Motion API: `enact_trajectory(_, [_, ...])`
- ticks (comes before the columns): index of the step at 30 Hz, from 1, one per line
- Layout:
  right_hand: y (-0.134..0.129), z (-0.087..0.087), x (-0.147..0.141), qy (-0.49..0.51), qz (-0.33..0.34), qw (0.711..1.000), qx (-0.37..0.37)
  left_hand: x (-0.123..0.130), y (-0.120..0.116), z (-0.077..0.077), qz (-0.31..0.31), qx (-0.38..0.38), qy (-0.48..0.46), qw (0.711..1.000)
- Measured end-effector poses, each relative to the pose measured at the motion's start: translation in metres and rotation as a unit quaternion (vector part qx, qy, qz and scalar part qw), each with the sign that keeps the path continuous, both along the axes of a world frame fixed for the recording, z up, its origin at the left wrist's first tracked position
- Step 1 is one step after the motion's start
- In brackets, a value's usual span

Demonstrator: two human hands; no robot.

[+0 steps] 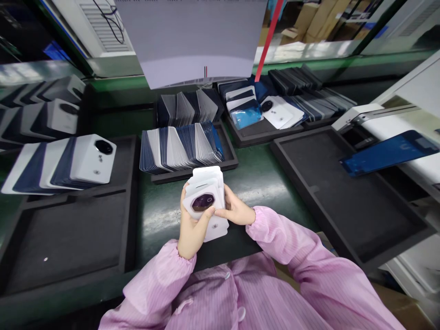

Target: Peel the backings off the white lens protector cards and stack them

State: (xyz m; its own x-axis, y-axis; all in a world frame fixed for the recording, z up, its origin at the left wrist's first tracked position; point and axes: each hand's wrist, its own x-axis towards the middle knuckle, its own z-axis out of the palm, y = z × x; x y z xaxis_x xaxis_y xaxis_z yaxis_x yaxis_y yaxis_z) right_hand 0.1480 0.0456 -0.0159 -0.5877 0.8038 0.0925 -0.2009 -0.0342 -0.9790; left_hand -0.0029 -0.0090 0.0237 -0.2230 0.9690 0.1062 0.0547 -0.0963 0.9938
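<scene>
Green workbench (264, 183) (shiny in patches), left black tray (72, 233), middle black tray (228, 156), rear-right tray (271, 136), front-right tray (364, 201)

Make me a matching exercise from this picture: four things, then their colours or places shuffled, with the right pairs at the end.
Things
1. Stack of white panels
2. Long blue panel
3. Sleeves
4. Red strip

Colours or places
A. Pink
B. Beside the hanging white sheet, along its right side
C. Held between the left hand and right hand
D. Toward the picture's far right

Right pairs
1-C, 2-D, 3-A, 4-B
</scene>
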Motion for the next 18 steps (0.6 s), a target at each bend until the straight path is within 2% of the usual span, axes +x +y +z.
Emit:
enact_trajectory(4, [-0.004,0.004,-0.005,-0.019,-0.008,1.0,0.023,0.003,-0.002,-0.003,0.011,-0.037,-0.009,0.999])
enact_trajectory(8, [-0.01,0.01,-0.015,-0.031,-0.062,0.997,0.036,0.007,-0.003,-0.009,0.006,-0.062,-0.02,0.998])
enact_trajectory(10, [-0.01,0.011,-0.016,-0.018,-0.087,0.996,0.021,0.006,0.0,-0.013,-0.015,-0.062,-0.044,0.997])
enact_trajectory(13, [-0.005,0.011,-0.009,-0.006,-0.086,0.996,-0.037,0.0,0.007,-0.019,-0.061,-0.049,-0.141,0.987])
enact_trajectory(16, [-0.003,0.011,-0.002,0.041,-0.032,0.991,-0.12,-0.002,0.008,-0.024,-0.124,-0.115,-0.244,0.955])
enact_trajectory(18, [-0.003,0.012,0.001,0.058,-0.016,0.989,-0.138,0.0,0.005,-0.027,-0.196,-0.205,-0.313,0.906])
